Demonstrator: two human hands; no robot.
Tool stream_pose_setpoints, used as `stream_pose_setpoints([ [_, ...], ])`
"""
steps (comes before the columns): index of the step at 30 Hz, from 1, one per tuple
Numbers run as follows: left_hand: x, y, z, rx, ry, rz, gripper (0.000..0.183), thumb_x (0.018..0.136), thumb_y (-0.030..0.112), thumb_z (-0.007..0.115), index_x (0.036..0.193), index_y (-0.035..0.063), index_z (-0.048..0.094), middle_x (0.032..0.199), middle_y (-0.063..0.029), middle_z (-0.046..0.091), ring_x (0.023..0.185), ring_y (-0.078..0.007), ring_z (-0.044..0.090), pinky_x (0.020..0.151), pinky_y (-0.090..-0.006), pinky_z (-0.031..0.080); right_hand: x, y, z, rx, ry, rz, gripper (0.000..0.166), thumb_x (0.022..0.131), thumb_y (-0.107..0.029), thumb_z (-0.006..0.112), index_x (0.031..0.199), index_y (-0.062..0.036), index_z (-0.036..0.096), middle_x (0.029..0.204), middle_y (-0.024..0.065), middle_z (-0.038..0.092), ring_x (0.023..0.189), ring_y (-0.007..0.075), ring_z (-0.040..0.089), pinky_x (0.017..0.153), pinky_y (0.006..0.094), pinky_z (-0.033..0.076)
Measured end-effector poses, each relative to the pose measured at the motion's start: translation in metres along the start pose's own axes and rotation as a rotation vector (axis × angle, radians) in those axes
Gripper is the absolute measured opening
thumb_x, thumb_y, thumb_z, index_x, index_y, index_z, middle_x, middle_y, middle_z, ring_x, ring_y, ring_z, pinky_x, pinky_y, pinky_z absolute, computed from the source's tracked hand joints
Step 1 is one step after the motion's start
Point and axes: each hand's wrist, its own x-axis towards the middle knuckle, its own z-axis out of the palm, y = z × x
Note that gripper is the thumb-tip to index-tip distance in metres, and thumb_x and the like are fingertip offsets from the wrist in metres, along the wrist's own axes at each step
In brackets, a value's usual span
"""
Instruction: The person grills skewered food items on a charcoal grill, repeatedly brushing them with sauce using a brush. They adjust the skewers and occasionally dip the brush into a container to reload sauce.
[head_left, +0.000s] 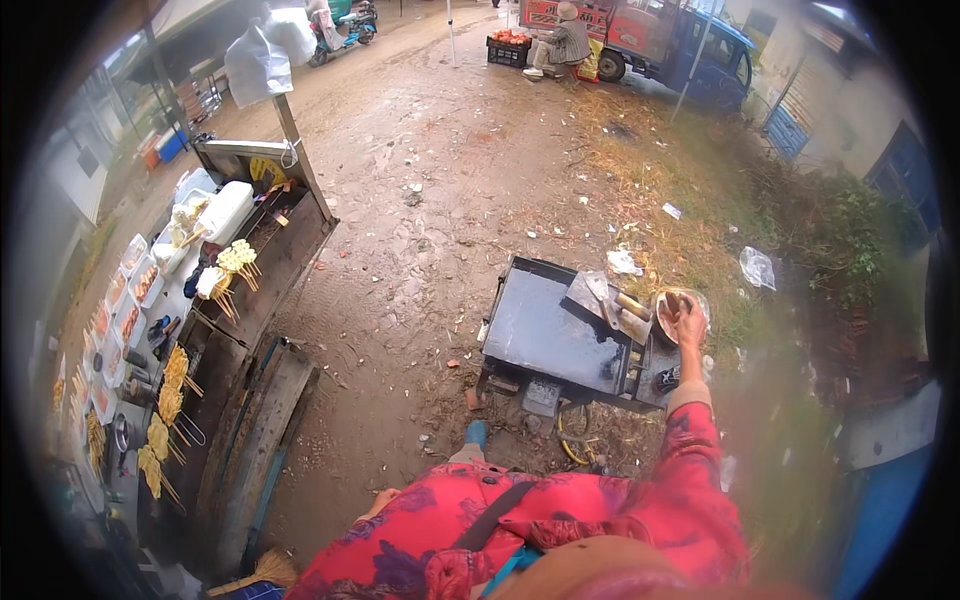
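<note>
My right hand (691, 324) reaches out to a round bowl (664, 326) lined with thin plastic. Its fingers are closed on a small dark brown object (673, 302), too small to name. Left of the bowl, a flat black griddle (547, 322) on a low stand has a wet sheen. Across the griddle's right part rests a metal plate (581, 292), bearing a scraper (602, 300) and a short wooden-looking cylinder (634, 306). A dark can (666, 380) stands below the bowl. My left hand (384, 501) hangs by my side, mostly hidden by my red sleeve.
At left, a food stall counter (255, 255) holds fried skewers (171, 390), pale skewers (238, 259) and plastic trays (145, 283). A wooden bench (255, 442) stands beside it. Muddy ground (405, 247) lies between. Farther off, a person (566, 41) sits near a fruit crate (508, 51) and a blue truck (705, 64).
</note>
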Motion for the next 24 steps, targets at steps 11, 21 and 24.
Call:
stream_pose_setpoints([
  [11, -0.043, -0.107, -0.053, -0.491, 0.288, -0.019, 0.018, 0.090, 0.017, 0.053, 0.103, 0.0049, 0.056, 0.085, -0.0113, 0.066, 0.064, -0.0156, 0.061, 0.057, -0.0300, 0.050, -0.114, -0.247, 0.132, 1.477, -0.406, 0.462, 0.026, 0.093, -0.030, 0.056, 0.115, -0.0172, 0.057, 0.072, 0.0012, 0.059, 0.055, 0.0104, 0.049, 0.047, 0.0224, 0.039],
  [21, -0.154, -0.095, -0.189, -0.701, 0.646, -0.011, 0.023, 0.092, 0.024, 0.052, 0.114, 0.0140, 0.051, 0.092, -0.0014, 0.062, 0.067, -0.0104, 0.060, 0.053, -0.0276, 0.047, -0.403, -0.531, 0.303, 1.411, -1.328, 0.396, 0.027, 0.092, -0.020, 0.051, 0.116, -0.0079, 0.051, 0.069, 0.0017, 0.051, 0.055, 0.0078, 0.046, 0.047, 0.0195, 0.037],
  [24, -0.186, -0.111, -0.258, -0.702, 0.951, 0.118, 0.024, 0.091, 0.022, 0.054, 0.113, 0.0127, 0.052, 0.089, -0.0021, 0.064, 0.065, -0.0101, 0.061, 0.046, -0.0251, 0.045, -0.495, -0.615, 0.338, 1.215, -1.424, 0.026, 0.028, 0.092, -0.020, 0.050, 0.115, -0.0032, 0.052, 0.066, 0.0035, 0.051, 0.055, 0.0087, 0.047, 0.047, 0.0208, 0.037],
])
